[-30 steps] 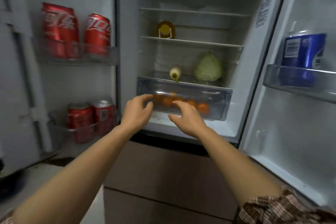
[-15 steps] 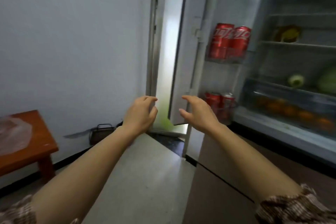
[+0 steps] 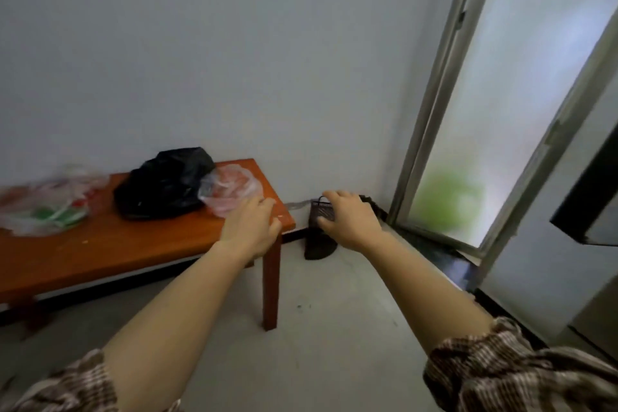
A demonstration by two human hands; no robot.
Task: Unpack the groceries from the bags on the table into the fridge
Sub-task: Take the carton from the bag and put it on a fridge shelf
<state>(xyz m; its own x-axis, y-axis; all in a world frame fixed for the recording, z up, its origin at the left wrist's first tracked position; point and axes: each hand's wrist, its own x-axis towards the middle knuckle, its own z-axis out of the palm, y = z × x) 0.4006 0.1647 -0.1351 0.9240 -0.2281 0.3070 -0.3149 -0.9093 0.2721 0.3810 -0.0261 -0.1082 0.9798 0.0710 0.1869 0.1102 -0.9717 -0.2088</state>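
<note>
grey wall, low table: back for another bag

wooden table (image 3: 100,254) stands against the wall with three bags on it: a clear one (image 3: 43,204) at the left, a black bag (image 3: 164,184) in the middle, a small clear bag (image 3: 230,194) at the right corner. my left hand (image 3: 250,227) hangs by that corner and my right hand (image 3: 347,221) off the table, both empty, fingers loosely curled. i judge this the fetch step; next i need to grip the nearest bag

Head view — downward, toward table (image 3: 100,254)
</note>
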